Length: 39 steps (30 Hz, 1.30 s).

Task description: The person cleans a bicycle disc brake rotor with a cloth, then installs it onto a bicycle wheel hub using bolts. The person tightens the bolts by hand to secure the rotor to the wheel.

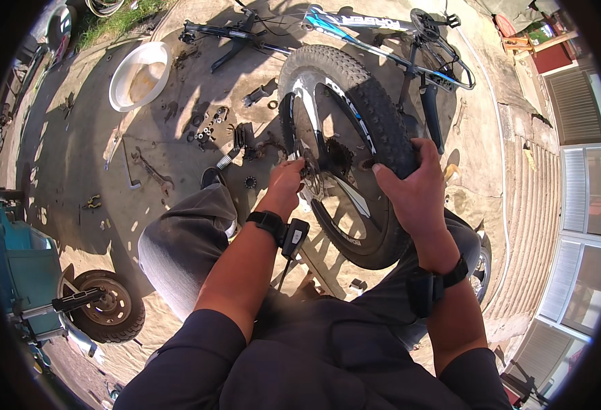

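Note:
A bicycle wheel (389, 229) with a fat knobby tyre and black-and-white spokes stands tilted between my knees. My right hand (413, 184) grips its right side, with the thumb on the near sidewall and the fingers over the tread. At the hub, my left hand (285, 186) is closed, its fingertips beside the brake disc (312, 179). Whatever sits between those fingers is hidden. A dark toothed sprocket (339, 156) shows through the spokes.
Beyond the wheel lies a blue-and-white bicycle frame (372, 42), with a fork (235, 37) to its left. Small loose parts (208, 130) and an adjustable wrench (152, 171) lie on the ground. A white basin (141, 75) stands far left; a teal vehicle (23, 253) is nearer.

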Each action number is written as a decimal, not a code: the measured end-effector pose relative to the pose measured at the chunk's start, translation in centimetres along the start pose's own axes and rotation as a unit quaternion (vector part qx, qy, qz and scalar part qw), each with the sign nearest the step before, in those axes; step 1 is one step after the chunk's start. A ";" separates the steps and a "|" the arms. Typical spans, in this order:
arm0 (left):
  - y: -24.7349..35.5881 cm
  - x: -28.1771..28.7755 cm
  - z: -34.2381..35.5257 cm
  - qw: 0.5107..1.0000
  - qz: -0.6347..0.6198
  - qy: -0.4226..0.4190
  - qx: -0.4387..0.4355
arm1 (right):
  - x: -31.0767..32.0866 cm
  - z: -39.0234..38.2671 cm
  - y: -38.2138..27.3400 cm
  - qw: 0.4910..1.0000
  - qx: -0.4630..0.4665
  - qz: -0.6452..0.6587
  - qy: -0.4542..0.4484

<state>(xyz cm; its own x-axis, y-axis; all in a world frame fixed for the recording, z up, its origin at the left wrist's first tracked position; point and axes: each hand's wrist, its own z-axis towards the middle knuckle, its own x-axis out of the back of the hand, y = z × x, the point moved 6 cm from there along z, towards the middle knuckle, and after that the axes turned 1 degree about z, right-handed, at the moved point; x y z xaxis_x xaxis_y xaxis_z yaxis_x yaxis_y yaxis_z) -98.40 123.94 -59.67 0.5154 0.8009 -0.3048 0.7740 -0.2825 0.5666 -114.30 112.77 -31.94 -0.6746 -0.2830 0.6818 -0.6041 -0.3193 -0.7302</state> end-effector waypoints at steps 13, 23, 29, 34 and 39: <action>0.1 -0.1 -0.4 1.000 0.005 0.004 0.020 | 0.0 0.0 0.0 1.000 0.000 0.006 -0.001; 0.5 -0.3 -0.5 0.999 0.026 -0.002 -0.019 | 0.0 0.0 0.2 1.000 -0.008 0.003 -0.002; 0.2 -0.3 -0.7 1.000 -0.001 0.006 0.017 | -0.1 0.1 0.1 1.000 -0.003 0.004 -0.002; -0.2 -0.2 -0.1 1.000 0.009 0.006 0.004 | -0.1 0.2 -0.1 1.000 0.002 0.011 -0.004; -0.1 0.1 0.6 1.000 0.026 0.001 -0.017 | -0.2 0.1 0.1 1.000 -0.006 0.020 -0.008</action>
<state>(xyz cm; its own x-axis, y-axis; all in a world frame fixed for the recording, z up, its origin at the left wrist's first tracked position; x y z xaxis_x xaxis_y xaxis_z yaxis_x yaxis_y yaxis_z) -98.25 123.75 -60.19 0.5538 0.7870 -0.2720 0.7332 -0.3060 0.6073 -114.19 112.71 -32.20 -0.6921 -0.3097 0.6519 -0.5817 -0.2954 -0.7579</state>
